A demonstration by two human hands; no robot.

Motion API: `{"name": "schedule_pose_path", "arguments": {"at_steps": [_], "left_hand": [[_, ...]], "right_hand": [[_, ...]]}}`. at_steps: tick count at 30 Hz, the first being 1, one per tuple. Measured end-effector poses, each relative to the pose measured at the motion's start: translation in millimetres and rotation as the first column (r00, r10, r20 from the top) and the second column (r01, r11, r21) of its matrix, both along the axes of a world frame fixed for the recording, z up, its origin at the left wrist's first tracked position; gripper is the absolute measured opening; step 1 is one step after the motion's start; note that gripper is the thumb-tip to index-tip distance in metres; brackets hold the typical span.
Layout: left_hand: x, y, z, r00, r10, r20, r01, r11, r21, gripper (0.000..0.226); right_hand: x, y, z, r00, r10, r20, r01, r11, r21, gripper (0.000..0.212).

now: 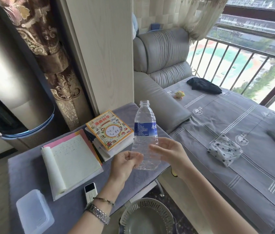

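One empty bottle (144,132): probably weighs nothing, dents easily. Pinches it low with left grip (125,164), right grip (170,154) alongside, fingers apart. Best grabbed gently at the ribs.

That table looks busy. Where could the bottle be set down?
Bare cloth shows at the table right edge, between the remote, the books and the left hand holding the bottle, plus a strip behind the books. The notebook, books and box crowd the rest.
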State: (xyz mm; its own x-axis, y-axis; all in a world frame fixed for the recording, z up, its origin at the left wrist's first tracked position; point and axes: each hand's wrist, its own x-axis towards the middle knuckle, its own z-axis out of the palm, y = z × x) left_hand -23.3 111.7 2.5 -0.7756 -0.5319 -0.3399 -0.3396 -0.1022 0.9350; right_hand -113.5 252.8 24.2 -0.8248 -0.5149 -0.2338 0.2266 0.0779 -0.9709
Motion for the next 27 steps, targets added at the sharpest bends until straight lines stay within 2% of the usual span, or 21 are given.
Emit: {"name": "schedule_pose_path", "arguments": {"at_steps": [6, 10, 15, 17, 20, 24, 27], "left_hand": [[-0.2, -1.3, -1.2, 1.0, 0.007, 0.005, -0.007, 1.0, 0.029, 0.018], [0.2, -1.2, 0.3, 1.0, -0.028, 0.014, 0.028, 0.999, 0.015, 0.015], [4.9, -1.5, 1.0, 0.996, -0.082, -0.018, 0.083, 0.994, 0.067, 0.01], [6.3, -3.8, 1.1, 0.992, -0.12, -0.031, 0.121, 0.991, 0.055, 0.019], [4.0, -9.0, 7.8, 0.979, -0.191, -0.07, 0.191, 0.982, -0.016, 0.048], [-8.1, -11.5, 28.1, 0.959, -0.169, -0.229, 0.178, 0.984, 0.017, 0.024], [-13.6, -13.2, 29.2, 0.965, -0.127, -0.23, 0.122, 0.992, -0.034, 0.014]], "right_hand": [[-3.6, -6.7, -4.4, 0.995, -0.035, -0.09, 0.035, 0.999, -0.005, 0.025], [-2.1, -9.4, -10.1, 0.99, -0.09, -0.105, 0.084, 0.995, -0.058, 0.016], [0.0, -10.2, -17.1, 0.984, -0.122, -0.13, 0.116, 0.992, -0.058, 0.016], [0.3, -9.8, -17.7, 0.984, -0.123, -0.128, 0.117, 0.992, -0.051, 0.016], [0.8, -10.2, -18.1, 0.987, -0.112, -0.111, 0.107, 0.993, -0.058, 0.015], [6.7, -13.0, -18.6, 0.995, -0.066, -0.081, 0.06, 0.995, -0.074, 0.015], [11.7, -13.4, -20.1, 0.997, -0.054, -0.06, 0.049, 0.996, -0.079, 0.015]]}}
